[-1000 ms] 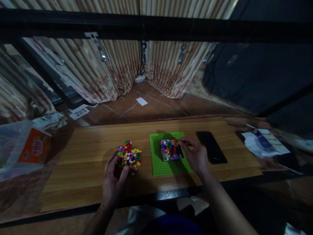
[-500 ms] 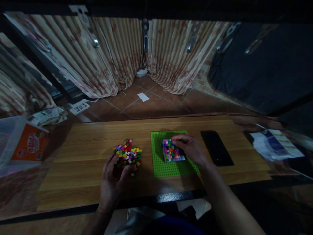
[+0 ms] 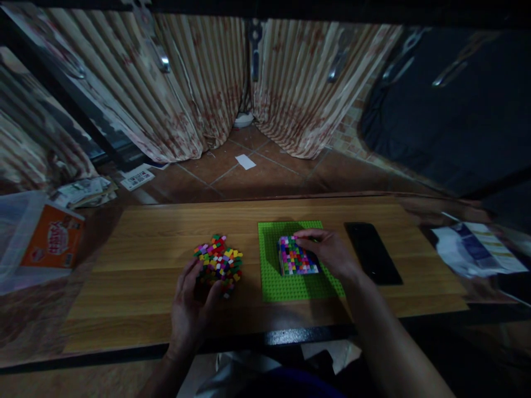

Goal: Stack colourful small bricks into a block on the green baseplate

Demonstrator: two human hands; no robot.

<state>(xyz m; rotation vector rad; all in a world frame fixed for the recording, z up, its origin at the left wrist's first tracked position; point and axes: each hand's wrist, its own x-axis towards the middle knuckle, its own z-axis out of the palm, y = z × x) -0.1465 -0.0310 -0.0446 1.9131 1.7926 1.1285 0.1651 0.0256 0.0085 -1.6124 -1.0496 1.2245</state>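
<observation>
Brick block on green baseplate | right hand fingertips pressing its top, holding nothing | left hand open, fingers in loose brick pile

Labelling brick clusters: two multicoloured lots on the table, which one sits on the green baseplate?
The compact square block under the right hand, stacked on the green baseplate. The other, a loose pile by the left hand, lies on the bare wooden table.

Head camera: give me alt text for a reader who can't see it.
At a wooden table, the right hand touches a block of small coloured bricks on a green baseplate, while the left hand rests at a loose pile of bricks. A black phone lies right of the baseplate.
</observation>
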